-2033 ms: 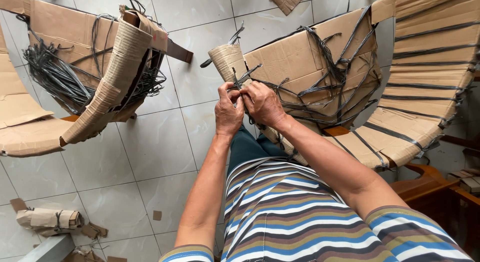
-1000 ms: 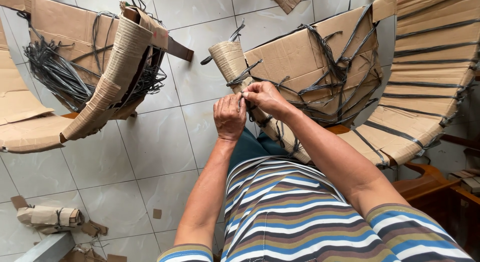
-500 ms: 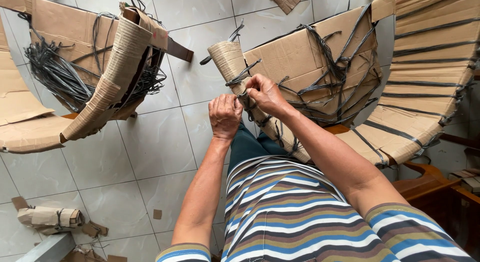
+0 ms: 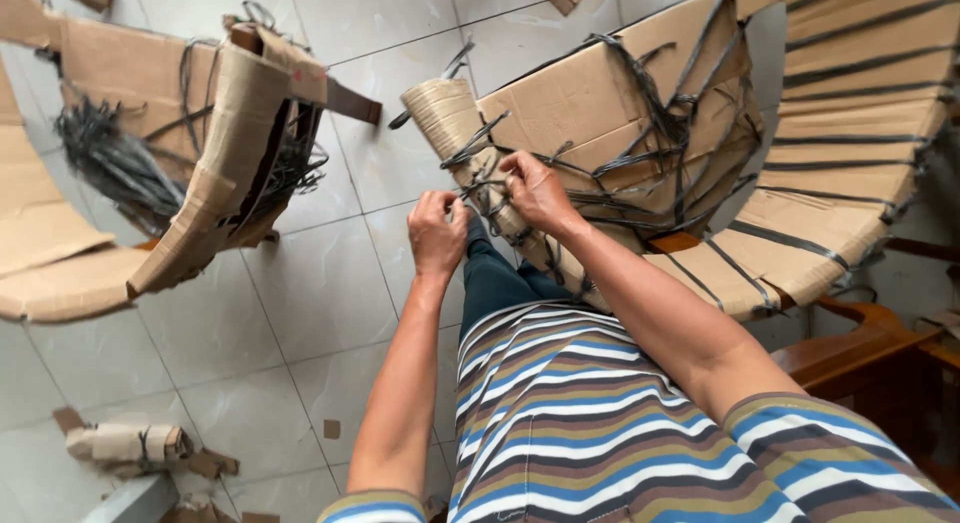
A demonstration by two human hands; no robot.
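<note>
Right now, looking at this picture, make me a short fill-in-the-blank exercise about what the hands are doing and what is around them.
1. Both hands work at the black straps bound around a piece wrapped in ____.
2. The left hand and right hand meet over a floor of pale ____.
3. The person's shirt has a ____ pattern.

Missing words: cardboard; tiles; striped

A furniture packing workshop, by the look: a pale tiled floor point(image 4: 330, 323) strewn with cardboard scraps point(image 4: 125, 445), and cardboard-wrapped chair frames point(image 4: 620, 103) bound in black strapping point(image 4: 690, 153) standing around both hands' grip.
</note>
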